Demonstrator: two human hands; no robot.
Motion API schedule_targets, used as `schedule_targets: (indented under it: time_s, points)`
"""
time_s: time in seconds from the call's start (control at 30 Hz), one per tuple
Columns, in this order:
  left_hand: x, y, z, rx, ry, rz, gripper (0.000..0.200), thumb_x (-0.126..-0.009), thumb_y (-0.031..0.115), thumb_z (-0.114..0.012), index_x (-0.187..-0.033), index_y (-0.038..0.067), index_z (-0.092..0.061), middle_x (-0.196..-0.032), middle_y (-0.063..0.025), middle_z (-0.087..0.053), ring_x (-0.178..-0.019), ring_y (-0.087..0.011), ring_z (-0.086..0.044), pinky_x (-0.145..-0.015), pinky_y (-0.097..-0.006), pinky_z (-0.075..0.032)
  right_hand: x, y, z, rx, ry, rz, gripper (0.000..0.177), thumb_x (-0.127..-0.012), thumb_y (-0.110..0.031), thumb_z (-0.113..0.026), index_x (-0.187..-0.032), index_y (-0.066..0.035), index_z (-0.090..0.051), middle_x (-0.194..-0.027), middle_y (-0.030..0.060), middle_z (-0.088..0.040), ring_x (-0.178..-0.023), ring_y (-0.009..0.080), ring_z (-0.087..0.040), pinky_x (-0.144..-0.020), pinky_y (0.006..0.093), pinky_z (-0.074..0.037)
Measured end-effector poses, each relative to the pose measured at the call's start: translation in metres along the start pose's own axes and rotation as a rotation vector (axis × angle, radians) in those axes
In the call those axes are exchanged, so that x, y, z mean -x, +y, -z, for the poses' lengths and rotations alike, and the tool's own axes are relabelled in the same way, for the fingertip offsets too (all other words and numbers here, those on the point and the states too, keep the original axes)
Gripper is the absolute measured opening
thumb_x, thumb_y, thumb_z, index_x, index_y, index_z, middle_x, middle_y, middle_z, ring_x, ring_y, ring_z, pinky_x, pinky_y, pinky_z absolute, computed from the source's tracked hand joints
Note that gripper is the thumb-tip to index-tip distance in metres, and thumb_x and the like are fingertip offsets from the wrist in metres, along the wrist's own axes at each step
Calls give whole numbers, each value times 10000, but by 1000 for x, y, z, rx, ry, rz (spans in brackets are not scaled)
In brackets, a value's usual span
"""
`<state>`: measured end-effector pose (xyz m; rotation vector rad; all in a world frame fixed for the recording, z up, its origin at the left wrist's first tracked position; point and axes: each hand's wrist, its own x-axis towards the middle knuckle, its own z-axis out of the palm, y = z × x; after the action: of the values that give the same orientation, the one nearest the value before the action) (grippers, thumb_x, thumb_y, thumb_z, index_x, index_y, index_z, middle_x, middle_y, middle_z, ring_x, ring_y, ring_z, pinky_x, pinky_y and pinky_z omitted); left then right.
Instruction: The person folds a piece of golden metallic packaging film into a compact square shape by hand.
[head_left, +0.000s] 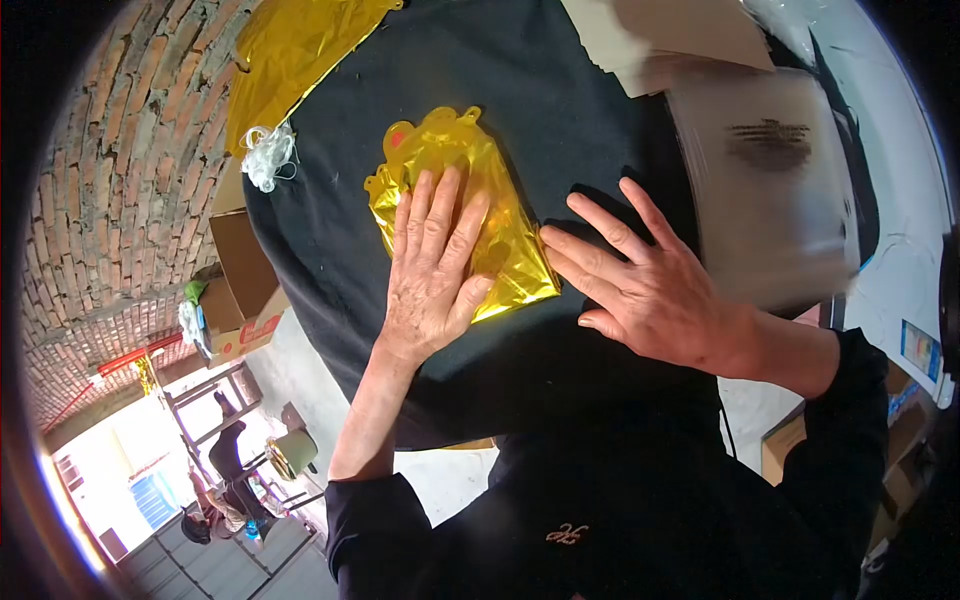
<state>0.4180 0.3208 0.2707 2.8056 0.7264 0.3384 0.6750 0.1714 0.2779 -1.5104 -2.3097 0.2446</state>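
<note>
A flat, folded gold foil balloon (510,235) with small rounded tabs along its top edge lies on a black cloth (520,60). My left hand (430,260) rests flat on it, fingers stretched out side by side. Close by on the right, my right hand (645,285) is spread open, palm down, over the cloth. Its index fingertip is at the balloon's right edge; whether it touches cannot be made out. Neither hand grips anything.
More gold foil (290,55) lies at the upper left, beside a bundle of white string (268,158). At right are a stack of clear plastic bags (760,200) and cardboard (680,45). A cardboard box (240,275) stands left; another person (225,510) sits in the background.
</note>
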Motion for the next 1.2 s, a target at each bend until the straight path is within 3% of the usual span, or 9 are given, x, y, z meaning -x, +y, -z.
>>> schedule_targets:
  time_s: [0.27,0.37,0.47,0.63,0.73,0.93,1.07,1.2]
  points:
    - [2,-1,4,-18,-48,-39,724,-1040,711,-410,-1588,253,-532,-1732,-153,-315,-1627,-397,-200,-1312,-604,-117,-4,15,-1,-3,-34,91,685,-843,-473,-800,-1426,-132,-684,-1543,-1,-579,-1573,280,-321,-1332,608,-98]
    - [1,0,6,-54,-91,-64,673,-1075,614,-396,-1567,185,-559,-1732,-196,-302,-1625,-431,-196,-1308,-600,-110,-9,21,2,-35,-49,135,664,-856,-456,-794,-1419,-122,-686,-1530,2,-589,-1560,283,-341,-1327,608,-116]
    - [2,0,5,-62,-105,-57,674,-1069,623,-398,-1564,196,-563,-1731,-198,-301,-1627,-426,-196,-1309,-599,-103,-11,27,1,-58,-35,176,627,-874,-439,-782,-1401,-112,-694,-1520,6,-597,-1545,286,-364,-1319,614,-137]
    - [-1,1,6,-68,-101,-72,703,-1075,634,-381,-1587,175,-525,-1733,-206,-293,-1625,-435,-198,-1310,-595,-110,-14,33,-2,-71,-16,225,576,-889,-422,-772,-1371,-112,-711,-1495,18,-614,-1543,291,-369,-1311,627,-152]
    - [1,-1,4,-70,-68,-87,726,-1077,631,-379,-1620,157,-467,-1733,-225,-278,-1624,-440,-199,-1309,-597,-112,-15,38,-1,-144,-19,247,605,-824,-306,-821,-1383,-114,-693,-1482,27,-624,-1547,323,-384,-1296,639,-189]
    - [5,-6,-3,-46,-26,-104,748,-1079,628,-380,-1660,157,-388,-1740,-248,-243,-1626,-438,-193,-1308,-602,-109,-21,43,-7,-243,29,333,557,-765,-286,-874,-1270,-93,-742,-1408,33,-663,-1523,336,-425,-1266,658,-272]
    - [4,-6,-3,-56,-21,-123,752,-1079,637,-372,-1668,169,-376,-1742,-248,-238,-1626,-444,-188,-1304,-608,-110,-26,44,-7,-251,67,358,430,-840,-311,-830,-1200,-84,-768,-1317,45,-713,-1475,327,-482,-1264,648,-296]
    - [5,-5,-2,-18,-55,-64,744,-1025,703,-448,-1627,266,-466,-1747,-197,-259,-1622,-443,-193,-1303,-624,-115,-29,48,-9,-305,54,374,392,-850,-304,-822,-1172,-86,-772,-1281,45,-712,-1471,335,-483,-1265,652,-289]
